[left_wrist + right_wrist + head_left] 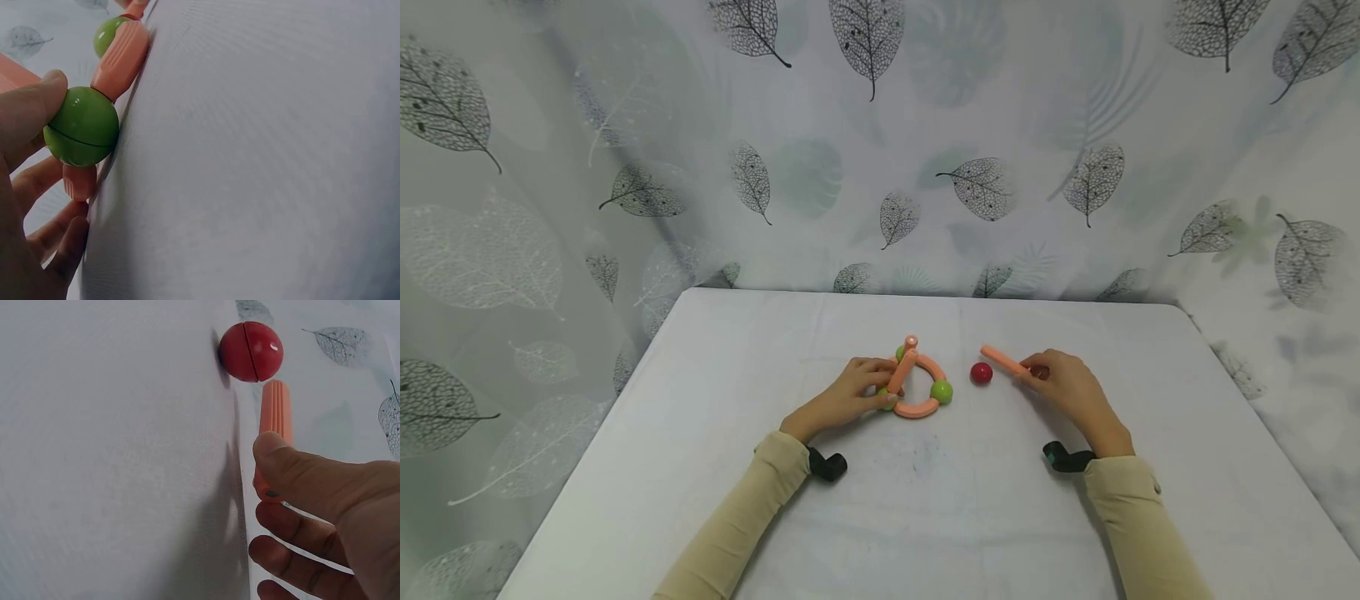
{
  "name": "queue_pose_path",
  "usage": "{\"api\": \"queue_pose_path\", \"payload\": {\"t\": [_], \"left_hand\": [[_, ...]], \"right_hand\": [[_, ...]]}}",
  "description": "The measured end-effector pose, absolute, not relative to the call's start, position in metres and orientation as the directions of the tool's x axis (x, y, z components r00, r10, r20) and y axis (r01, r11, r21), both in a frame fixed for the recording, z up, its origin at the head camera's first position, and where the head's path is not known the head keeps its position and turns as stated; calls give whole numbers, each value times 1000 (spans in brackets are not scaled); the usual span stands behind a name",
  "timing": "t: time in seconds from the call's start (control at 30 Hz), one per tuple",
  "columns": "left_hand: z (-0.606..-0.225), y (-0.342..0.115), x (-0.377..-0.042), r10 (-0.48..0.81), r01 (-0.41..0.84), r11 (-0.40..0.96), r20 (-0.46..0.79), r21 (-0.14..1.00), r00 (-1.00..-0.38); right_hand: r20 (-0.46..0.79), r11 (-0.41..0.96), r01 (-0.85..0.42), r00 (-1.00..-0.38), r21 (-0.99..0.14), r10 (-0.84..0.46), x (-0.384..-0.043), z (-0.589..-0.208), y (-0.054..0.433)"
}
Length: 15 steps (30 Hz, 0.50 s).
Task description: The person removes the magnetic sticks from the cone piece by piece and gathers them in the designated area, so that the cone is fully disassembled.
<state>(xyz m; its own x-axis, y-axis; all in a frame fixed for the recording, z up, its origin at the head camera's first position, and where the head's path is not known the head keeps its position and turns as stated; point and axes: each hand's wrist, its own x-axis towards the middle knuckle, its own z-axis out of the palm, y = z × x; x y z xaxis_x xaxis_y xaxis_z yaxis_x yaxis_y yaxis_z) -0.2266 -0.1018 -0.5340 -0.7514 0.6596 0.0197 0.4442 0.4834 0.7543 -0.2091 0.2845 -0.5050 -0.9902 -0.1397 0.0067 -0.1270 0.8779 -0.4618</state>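
On the white table, curved orange pieces and green balls are joined into a ring. A straight orange rod rises from its left side. My left hand grips the ring's near-left green ball, thumb on top and the other fingers behind it. To the right, my right hand pinches a loose straight orange rod between thumb and fingers. That rod points left and away from me, its free end close to a red ball lying between the ring and the right hand.
The white tabletop reaches toward me and out to both sides. Behind it hangs a pale curtain with leaf prints, meeting the table's back edge. Each wrist carries a small black camera.
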Motion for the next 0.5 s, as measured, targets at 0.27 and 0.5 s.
{"api": "queue_pose_path", "payload": {"t": [0.27, 0.5], "left_hand": [[-534, -101, -227, 658, 455, 502, 16, 736, -753], [-533, -100, -226, 664, 473, 510, 20, 718, -747]], "right_hand": [[-9, 882, -99, -993, -461, -116, -210, -511, 287], [-10, 883, -105, -992, -457, -123, -211, -515, 287]]}}
